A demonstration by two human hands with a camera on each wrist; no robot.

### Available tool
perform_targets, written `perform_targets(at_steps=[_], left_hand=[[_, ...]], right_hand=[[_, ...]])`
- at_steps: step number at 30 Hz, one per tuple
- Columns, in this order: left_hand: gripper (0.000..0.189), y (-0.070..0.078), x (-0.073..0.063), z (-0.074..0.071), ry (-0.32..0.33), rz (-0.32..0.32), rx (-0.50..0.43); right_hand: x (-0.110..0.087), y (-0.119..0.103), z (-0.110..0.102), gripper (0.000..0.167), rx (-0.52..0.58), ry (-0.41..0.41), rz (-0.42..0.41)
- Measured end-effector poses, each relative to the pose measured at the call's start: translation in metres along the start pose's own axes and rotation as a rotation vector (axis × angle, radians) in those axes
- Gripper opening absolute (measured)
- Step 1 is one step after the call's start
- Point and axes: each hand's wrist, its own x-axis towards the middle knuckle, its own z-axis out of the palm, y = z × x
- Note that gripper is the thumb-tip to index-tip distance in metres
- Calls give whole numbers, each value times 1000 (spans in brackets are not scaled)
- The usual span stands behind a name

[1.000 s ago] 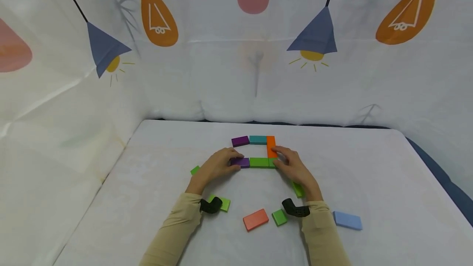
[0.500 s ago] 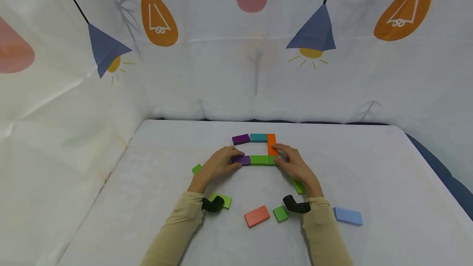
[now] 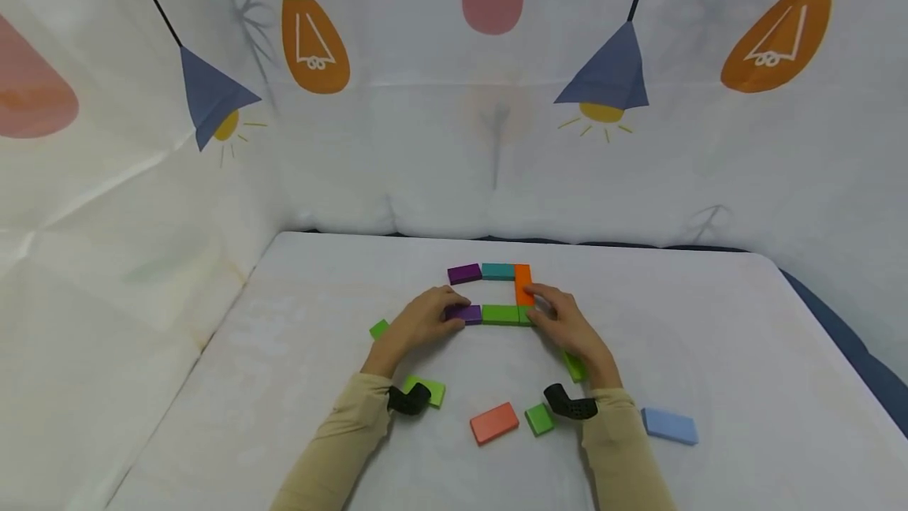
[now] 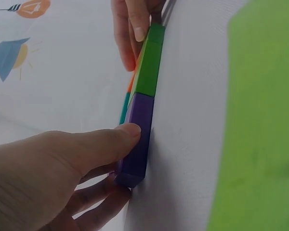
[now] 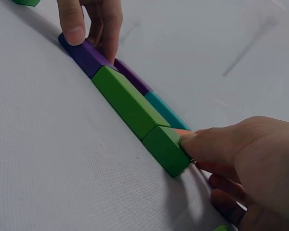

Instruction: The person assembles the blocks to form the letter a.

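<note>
My left hand (image 3: 424,318) pinches the near purple block (image 4: 138,139), thumb on its near side and fingers around its outer end. This block meets a longer green block (image 3: 500,315), which adjoins a short green block (image 5: 166,150) in one straight row. On that short block's outer end, my right hand (image 3: 567,324) grips with the thumb, its other fingers curled behind. An orange block (image 3: 522,284) runs back from the row's right end to a teal block (image 3: 498,271). Left of the teal one, a dark purple block (image 3: 464,274) lies slightly angled.
Loose on the white table (image 3: 284,432) lie a coral block (image 3: 493,423), a small green block (image 3: 539,419) and a blue block (image 3: 670,426). Light green blocks lie beside the left wrist (image 3: 434,391) and partly under the right forearm (image 3: 574,367). A printed curtain (image 3: 426,156) hangs behind.
Both hands keep their hold on the row's ends, and the blocks stay in place. Only the head view shifts slightly.
</note>
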Motion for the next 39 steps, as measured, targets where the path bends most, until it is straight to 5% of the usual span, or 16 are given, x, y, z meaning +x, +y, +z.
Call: perform_targets(at_steps=[11,39], left_hand=[[37,0,1,1,-4,10,9],[35,0,2,3,13,23,24]], right_hand=[[0,2,1,44,-2,20,-47],[1,-1,-1,45,11,7,-13]])
